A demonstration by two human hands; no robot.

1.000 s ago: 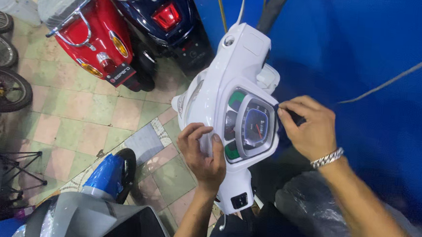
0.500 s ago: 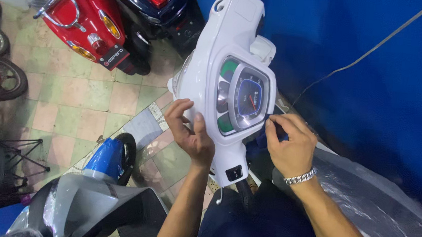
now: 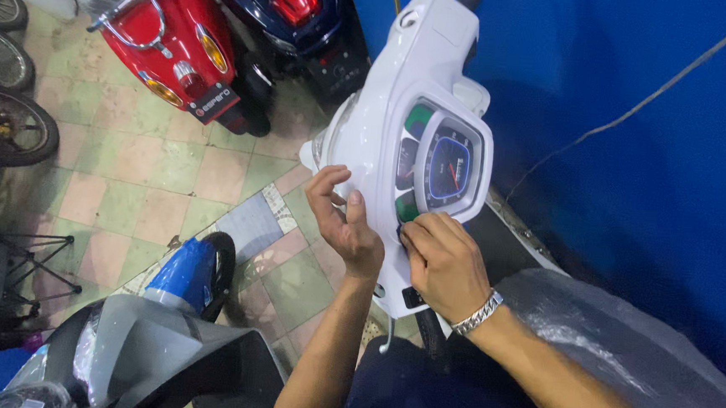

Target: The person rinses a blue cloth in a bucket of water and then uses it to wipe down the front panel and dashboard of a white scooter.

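A white scooter handlebar cover (image 3: 417, 73) with a round blue speedometer (image 3: 452, 165) stands in front of me. My left hand (image 3: 343, 222) rests against the cover's left edge, fingers curled and slightly apart, palm turned up. My right hand (image 3: 442, 263), with a silver bracelet at the wrist, presses its fingertips on the lower rim of the instrument cluster by the green lens (image 3: 407, 207). Whether it pinches something small there is hidden by the fingers.
A red scooter (image 3: 171, 41) and a dark blue scooter (image 3: 299, 11) are parked on the tiled floor (image 3: 130, 164) at the back. A grey-blue scooter (image 3: 162, 334) stands at lower left. A blue wall (image 3: 637, 120) is on the right, a plastic-wrapped seat (image 3: 622, 354) below it.
My right hand slid from the speedometer's right side down to its lower rim. My left hand loosened from the cover's edge and turned palm up. The view shifted slightly.
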